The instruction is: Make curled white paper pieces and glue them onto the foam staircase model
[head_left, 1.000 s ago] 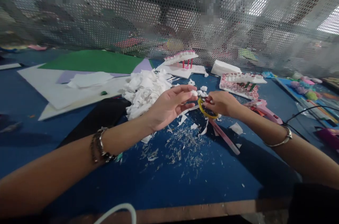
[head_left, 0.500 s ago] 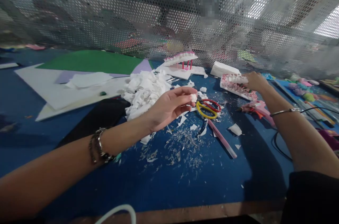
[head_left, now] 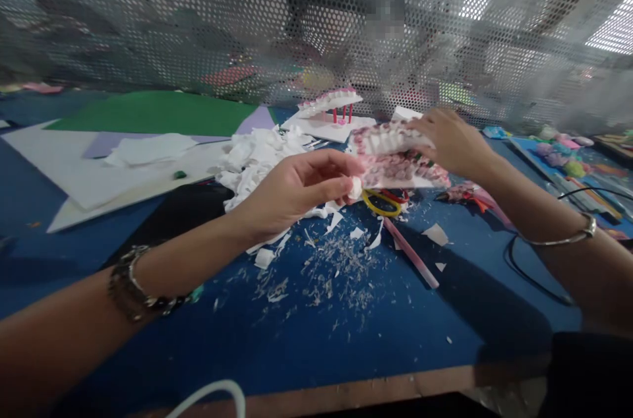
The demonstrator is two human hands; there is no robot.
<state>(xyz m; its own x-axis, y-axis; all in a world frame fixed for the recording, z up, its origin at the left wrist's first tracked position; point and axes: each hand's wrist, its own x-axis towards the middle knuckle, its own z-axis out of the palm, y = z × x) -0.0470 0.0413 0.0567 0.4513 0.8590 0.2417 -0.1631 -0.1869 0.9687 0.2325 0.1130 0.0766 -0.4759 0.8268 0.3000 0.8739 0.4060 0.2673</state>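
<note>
My left hand (head_left: pixel 301 190) pinches a small white piece (head_left: pixel 355 188) between thumb and fingers, over the middle of the table. My right hand (head_left: pixel 452 141) grips the right end of a pink-and-white model (head_left: pixel 395 164) that looks like rows of teeth set in bumpy pink gums. The model is slightly blurred and hangs above the table. Its left end is close to my left fingertips; whether they touch, I cannot tell. Below it lie scissors with yellow and red handles (head_left: pixel 382 204), partly covered. A pink stick (head_left: pixel 411 253) rests in front of them.
White scraps form a pile (head_left: pixel 257 154) behind my left hand, and shavings (head_left: pixel 336 279) litter the blue table. A second model on pink posts (head_left: pixel 331 101) stands near the mesh screen. A pink glue gun (head_left: pixel 482 197) with a cable lies right; green and white sheets (head_left: pixel 148 113) lie left.
My right hand has lifted the pink-and-white model off the table and brought it left, towards my left hand. My left hand still pinches the white piece. The view has shifted slightly.
</note>
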